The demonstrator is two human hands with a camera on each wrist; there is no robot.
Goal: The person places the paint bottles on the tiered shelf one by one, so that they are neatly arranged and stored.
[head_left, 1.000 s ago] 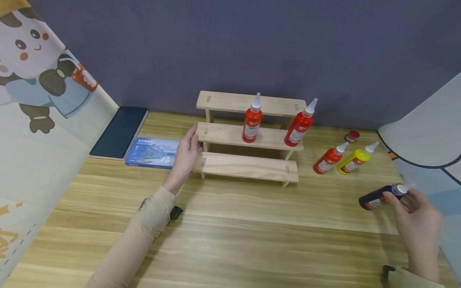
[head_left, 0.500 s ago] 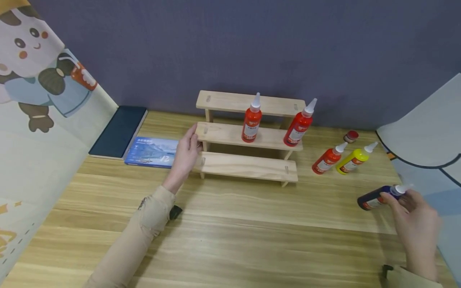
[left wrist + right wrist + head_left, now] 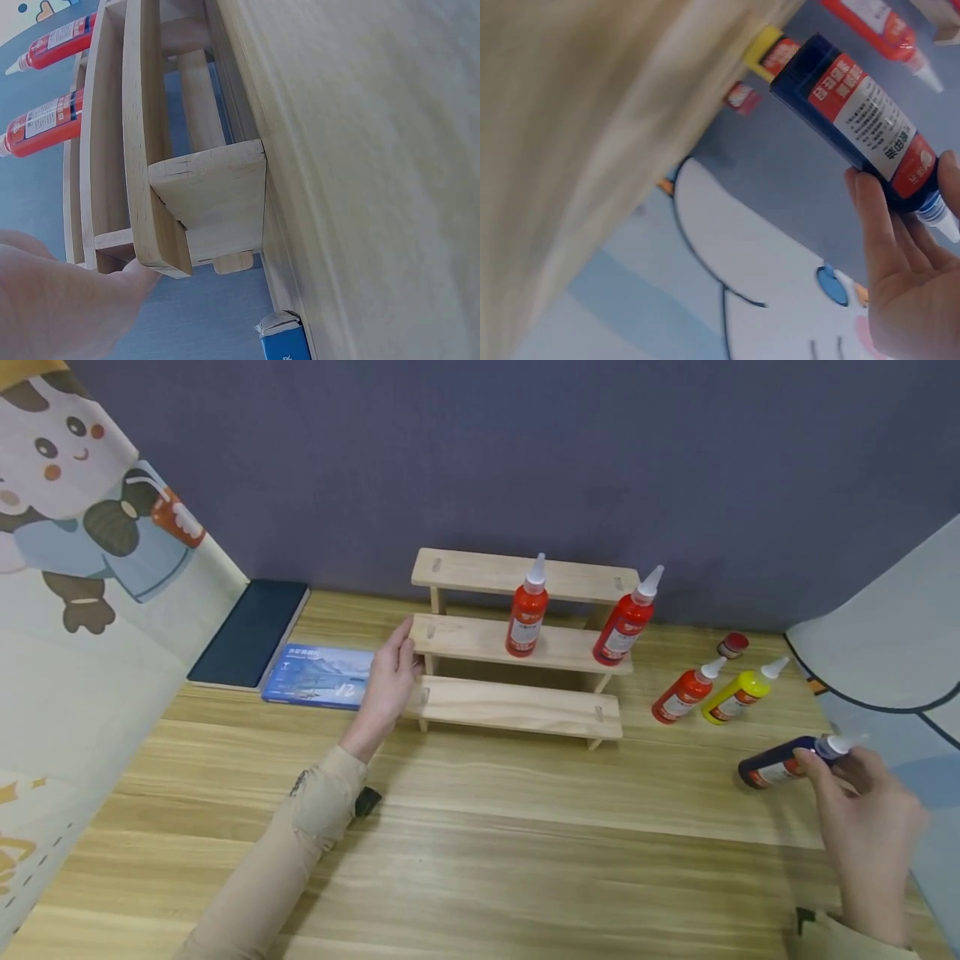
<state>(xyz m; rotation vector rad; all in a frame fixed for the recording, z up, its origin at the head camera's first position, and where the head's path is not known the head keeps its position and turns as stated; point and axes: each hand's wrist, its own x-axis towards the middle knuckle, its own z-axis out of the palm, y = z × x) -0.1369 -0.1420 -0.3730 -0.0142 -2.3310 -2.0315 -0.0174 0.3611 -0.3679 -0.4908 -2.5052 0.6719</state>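
Observation:
A three-tier wooden display stand (image 3: 517,703) stands at mid-table. At its left end, my left hand (image 3: 388,681) grips the middle step; the left wrist view shows the thumb by the step ends. On the right, the fingers and thumb of my right hand (image 3: 870,818) pinch a dark blue squeeze bottle (image 3: 780,765) near its white nozzle, the base pointing left. The right wrist view shows the bottle (image 3: 866,120) tilted, its printed label facing the camera. One red squeeze bottle (image 3: 527,622) stands on the middle step, and a second red bottle (image 3: 622,631) is at that step's right end.
Another red bottle (image 3: 682,696) and a yellow bottle (image 3: 737,697) stand on the table right of the stand, with a small red-lidded jar (image 3: 732,644) behind them. Left of the stand lie a blue box (image 3: 318,677) and a dark notebook (image 3: 251,635). A grey-blue partition (image 3: 480,460) rises behind.
The dark blue bottle has tipped further toward horizontal, its base swinging slightly up and left in my right hand. My left hand stays on the stand.

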